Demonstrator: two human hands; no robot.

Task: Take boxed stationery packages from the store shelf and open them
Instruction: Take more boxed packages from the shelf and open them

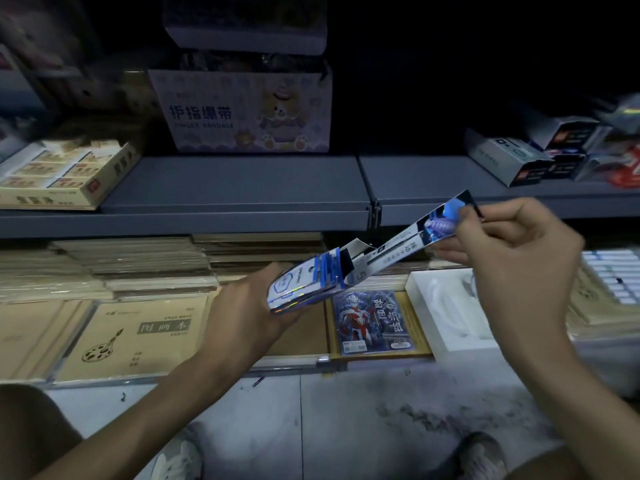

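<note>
Left hand [249, 306] gripping stationery box [304, 285], right hand [519, 251] pinching its opened flap [415, 237], grey shelf [235, 192] behind

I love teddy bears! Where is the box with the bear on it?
The bear box stands on the grey shelf, upper middle of the head view, right of the tan tray and above the blue package being opened.

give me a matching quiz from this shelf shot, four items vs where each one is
Items: 1 finger bandage box; 2 blue-white package; 3 package flap; 4 white tray
Places: A gripped by left hand; B beside hero card pack; C on grey shelf; D pinched by right hand
Pairs: 1-C; 2-A; 3-D; 4-B
</note>
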